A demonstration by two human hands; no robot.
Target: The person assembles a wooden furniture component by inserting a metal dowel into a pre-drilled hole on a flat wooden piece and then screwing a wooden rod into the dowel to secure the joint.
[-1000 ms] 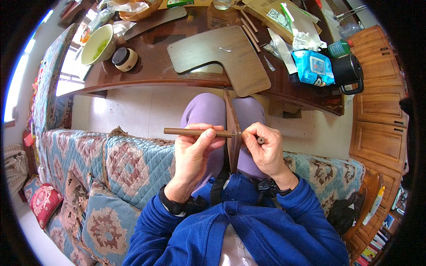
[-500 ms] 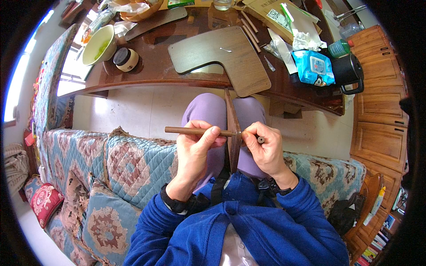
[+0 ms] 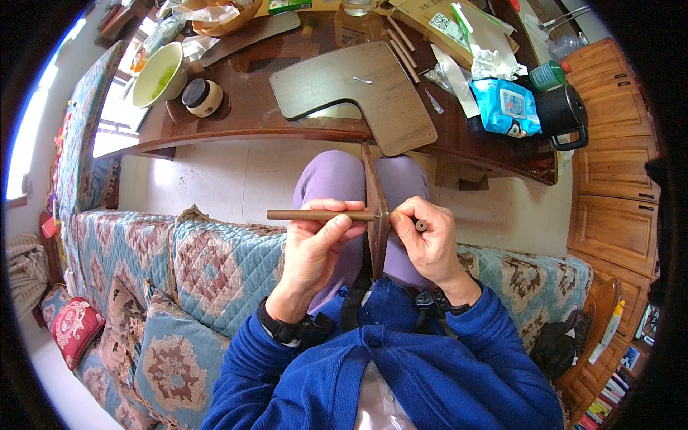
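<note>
Over your lap: your left hand point(image 3: 315, 240), pinching one brown rod point(image 3: 290, 214), tip at the edge-on board point(image 3: 376, 251) between your thighs; your right hand point(image 3: 433, 236), clasping a second rod point(image 3: 421, 226).

A slim brown rod point(image 3: 281, 214) is lying level in the grasp of the left hand point(image 3: 315, 240), one end jutting out leftward, the other meeting a brown board point(image 3: 376, 251) that is standing edge-on between both hands. A round brown piece point(image 3: 421, 225) is showing its dark-centred end within the right hand point(image 3: 434, 240).
</note>
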